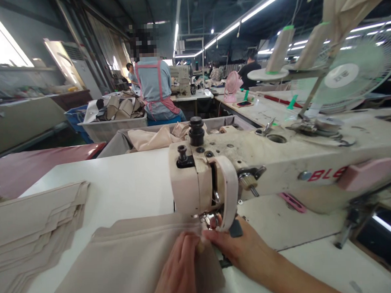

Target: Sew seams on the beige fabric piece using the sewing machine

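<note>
A beige fabric piece (129,261) lies on the white table (126,184), its far edge under the head of the sewing machine (203,180). My left hand (179,270) rests flat on the fabric just before the needle, fingers together and stretched forward. My right hand (230,244) reaches in from the right, its fingertips pinching the fabric edge right below the presser foot. The needle area is partly hidden by the machine head.
A stack of beige cut pieces (33,231) sits at the left. Behind the table is a bin of fabric (156,137). A person in a grey shirt and pink apron (156,90) stands further back. Thread cones (280,50) and a fan (351,77) are at the right.
</note>
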A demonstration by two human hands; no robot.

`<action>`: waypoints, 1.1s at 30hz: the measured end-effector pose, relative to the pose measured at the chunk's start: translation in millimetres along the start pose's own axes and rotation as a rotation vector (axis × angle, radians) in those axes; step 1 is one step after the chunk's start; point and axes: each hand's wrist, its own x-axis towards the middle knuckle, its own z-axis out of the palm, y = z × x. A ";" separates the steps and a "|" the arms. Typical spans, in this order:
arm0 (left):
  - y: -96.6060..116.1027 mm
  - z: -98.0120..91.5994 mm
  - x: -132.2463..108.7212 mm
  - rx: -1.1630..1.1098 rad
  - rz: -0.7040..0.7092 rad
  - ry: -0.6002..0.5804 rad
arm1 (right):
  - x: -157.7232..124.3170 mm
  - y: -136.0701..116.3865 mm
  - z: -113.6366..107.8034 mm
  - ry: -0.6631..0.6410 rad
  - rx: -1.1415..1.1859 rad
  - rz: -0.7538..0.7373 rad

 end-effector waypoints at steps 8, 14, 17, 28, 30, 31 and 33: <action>-7.5 -6.6 -3.8 -0.200 -0.167 -0.170 | -47.9 -11.9 12.6 -0.143 0.695 0.592; -7.9 -6.4 -5.6 -0.199 -0.127 -0.191 | -52.3 -23.8 19.7 -0.132 0.947 0.736; -3.7 -6.3 -6.5 -0.160 -0.130 -0.212 | -47.1 -28.4 18.0 -0.144 0.961 0.730; -8.6 -16.7 -2.8 -0.251 0.031 -0.249 | -45.7 -27.7 25.0 -0.090 0.861 0.814; -4.6 -12.5 -6.9 -0.162 0.109 -0.148 | -45.0 -29.7 28.7 -0.072 0.836 0.837; -2.6 -9.7 -9.3 -0.097 0.188 -0.080 | -45.0 -31.0 30.4 -0.068 0.831 0.848; 0.8 -4.8 -13.6 0.037 0.397 0.043 | -45.8 -33.8 32.9 -0.067 0.837 0.865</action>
